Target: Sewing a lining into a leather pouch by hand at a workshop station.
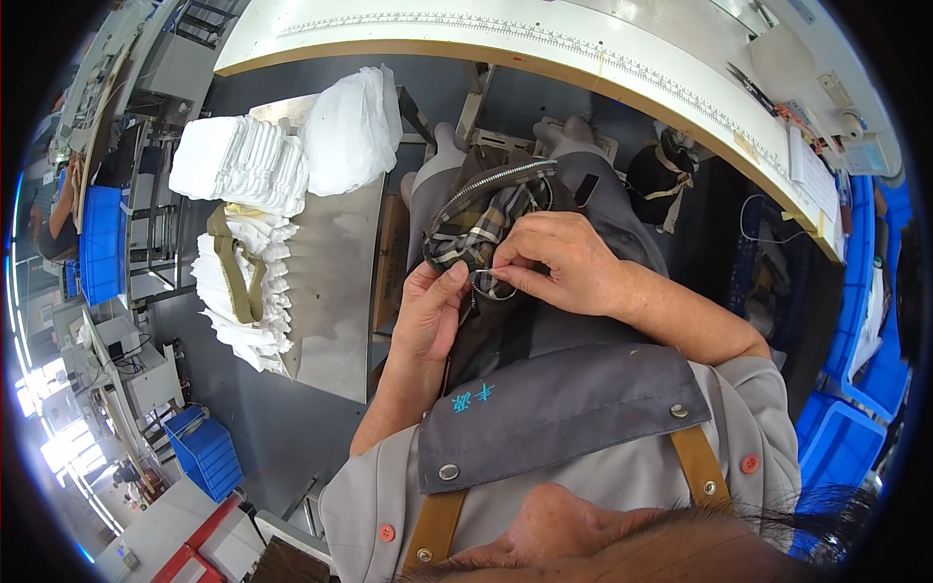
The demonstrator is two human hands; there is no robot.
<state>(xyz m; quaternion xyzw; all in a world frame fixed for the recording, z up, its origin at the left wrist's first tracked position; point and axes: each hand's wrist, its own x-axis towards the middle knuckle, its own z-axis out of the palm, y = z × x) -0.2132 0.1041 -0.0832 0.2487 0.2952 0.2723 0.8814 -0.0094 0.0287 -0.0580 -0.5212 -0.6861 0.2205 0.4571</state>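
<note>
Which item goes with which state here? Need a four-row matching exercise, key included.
1. Plaid-lined zippered piece
2. Olive strap
3. Apron
4. White bench

A. Grey, with brown straps
B. Marked with a measuring scale
C. Draped over white cloth pieces
D. Held in the left hand and right hand

Pairs: 1-D, 2-C, 3-A, 4-B

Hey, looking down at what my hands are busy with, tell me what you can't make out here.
All in the head view:
- What the small pale thing at the right hand is: too small, partly covered by fingers.
- Full shape of the plaid-lined piece: bunched folds and the left hand hide parts.
- Number of white folded pieces: layers overlap.
- Lower-right blue bin's near end: hair covers it.
</note>
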